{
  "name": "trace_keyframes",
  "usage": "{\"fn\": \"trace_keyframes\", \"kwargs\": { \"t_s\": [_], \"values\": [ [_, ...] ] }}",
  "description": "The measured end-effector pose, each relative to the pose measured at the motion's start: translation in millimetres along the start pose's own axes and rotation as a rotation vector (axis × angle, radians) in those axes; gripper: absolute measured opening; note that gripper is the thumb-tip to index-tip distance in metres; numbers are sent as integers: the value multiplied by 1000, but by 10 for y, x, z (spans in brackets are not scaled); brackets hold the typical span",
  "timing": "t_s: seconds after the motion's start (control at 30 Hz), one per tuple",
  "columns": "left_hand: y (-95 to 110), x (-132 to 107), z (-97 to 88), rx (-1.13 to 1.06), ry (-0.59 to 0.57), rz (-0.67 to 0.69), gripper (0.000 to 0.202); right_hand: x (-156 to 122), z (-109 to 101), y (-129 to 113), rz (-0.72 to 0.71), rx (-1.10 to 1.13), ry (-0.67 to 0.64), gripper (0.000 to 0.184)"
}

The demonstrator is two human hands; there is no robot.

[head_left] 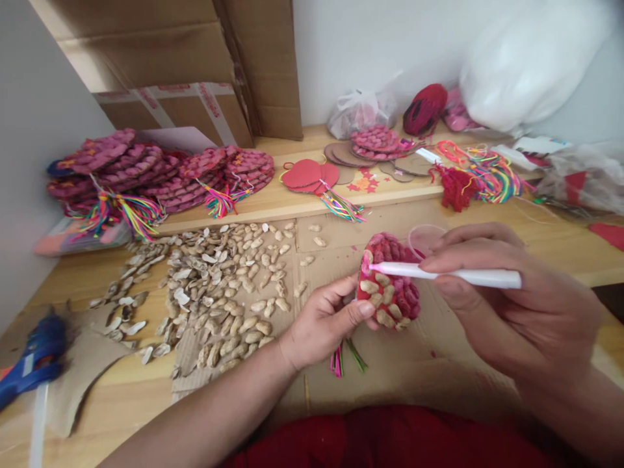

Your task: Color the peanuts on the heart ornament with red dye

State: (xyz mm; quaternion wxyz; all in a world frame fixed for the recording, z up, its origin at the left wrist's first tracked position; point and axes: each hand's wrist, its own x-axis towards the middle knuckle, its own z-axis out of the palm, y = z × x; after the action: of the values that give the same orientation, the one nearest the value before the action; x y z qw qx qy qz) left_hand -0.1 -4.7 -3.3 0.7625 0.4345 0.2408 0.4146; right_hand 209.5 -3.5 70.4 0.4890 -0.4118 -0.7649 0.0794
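My left hand (326, 318) grips the lower left edge of a red cardboard piece (390, 279) covered with peanut shells, thumb in front. Part of its shells are coloured pink, while several in the lower left are still plain tan. Between the fingers and thumb of my right hand (511, 305) is a white brush pen (463, 275), its pink tip touching a shell at the piece's upper left. Below my left hand hang pink and green tassel strands (347, 359). Close behind the piece is a clear round lid or dish (426, 240), partly hidden.
Peanut shells (234, 279) spread over cardboard on the left. A blue glue gun (39, 354) lies at far left. Along the raised shelf sit stacked pink shell-covered pieces (112, 169), red cutouts (312, 177), colourful tassels (492, 172) and a red yarn ball (425, 109).
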Motion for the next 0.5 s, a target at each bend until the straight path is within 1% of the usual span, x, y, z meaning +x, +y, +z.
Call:
{"fn": "trace_keyframes", "kwargs": {
  "t_s": [0.1, 0.17, 0.27, 0.37, 0.43, 0.5],
  "values": [
    [-26, -15, -31, -26, 8, -69, 37, 5, 6, 16, 18, 5, 29, 24],
    [-42, -22, -52, -58, -10, -93, 40, 4, 8, 33, -7, 15, -7, 23],
    [-60, -23, -69, -114, -43, -92, 41, -5, 12, 63, -40, 12, -61, 22],
    [-67, -22, -68, -138, -61, -75, 39, -12, 12, 85, -7, -10, -28, 21],
    [-65, -23, -62, -133, -52, -73, 39, -11, 8, 88, 15, -3, 1, 22],
    [-58, -26, -57, -115, -36, -88, 40, -9, 5, 86, 3, 23, -6, 21]
  ]
}}
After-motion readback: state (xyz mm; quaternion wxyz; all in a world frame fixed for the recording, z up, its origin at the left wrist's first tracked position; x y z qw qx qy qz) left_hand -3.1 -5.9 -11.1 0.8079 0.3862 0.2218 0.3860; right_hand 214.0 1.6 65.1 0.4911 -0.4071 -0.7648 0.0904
